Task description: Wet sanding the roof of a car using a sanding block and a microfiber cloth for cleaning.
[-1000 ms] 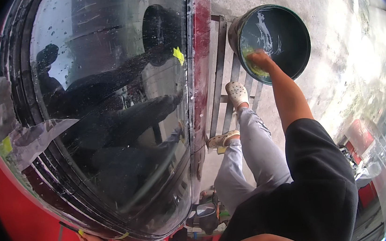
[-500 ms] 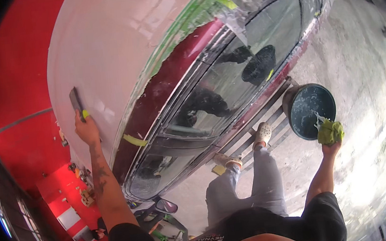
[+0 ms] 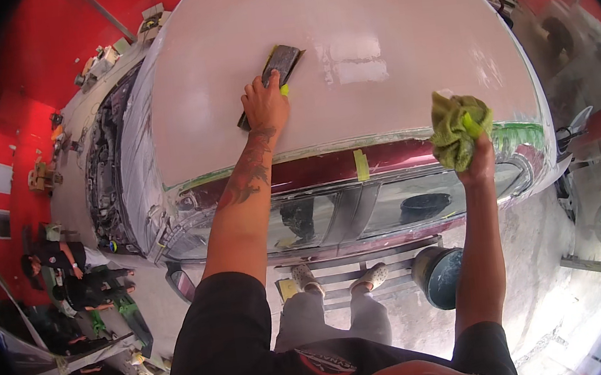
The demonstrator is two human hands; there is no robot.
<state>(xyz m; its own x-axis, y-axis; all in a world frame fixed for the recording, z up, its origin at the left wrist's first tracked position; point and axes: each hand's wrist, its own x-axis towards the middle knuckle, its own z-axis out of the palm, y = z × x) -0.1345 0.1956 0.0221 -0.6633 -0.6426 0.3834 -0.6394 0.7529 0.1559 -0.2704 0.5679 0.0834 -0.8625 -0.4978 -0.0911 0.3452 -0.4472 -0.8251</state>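
My left hand [image 3: 265, 108] is closed around a long dark sanding block [image 3: 283, 60], which lies against the pale primed roof [image 3: 219, 42] of a car. A yellowish edge shows along the block, and a bright yellow-green bit sits by my fingers. My right hand [image 3: 479, 163] grips a bunched green cloth [image 3: 458, 127], held up over the near edge of the roof. Whether the cloth touches the roof, I cannot tell.
Green masking tape [image 3: 518, 134] borders the roof above the maroon frame and side windows. A dark bucket [image 3: 445, 278] of cloudy water stands beside the slatted platform [image 3: 336, 286] under my feet. People [image 3: 66, 260] are at the left, near the car's exposed engine bay [image 3: 115, 156].
My right hand has lifted the dripping cloth from the bucket up to the roof's edge. My left hand has moved further onto the roof with the sanding block. The view has turned toward the roof.
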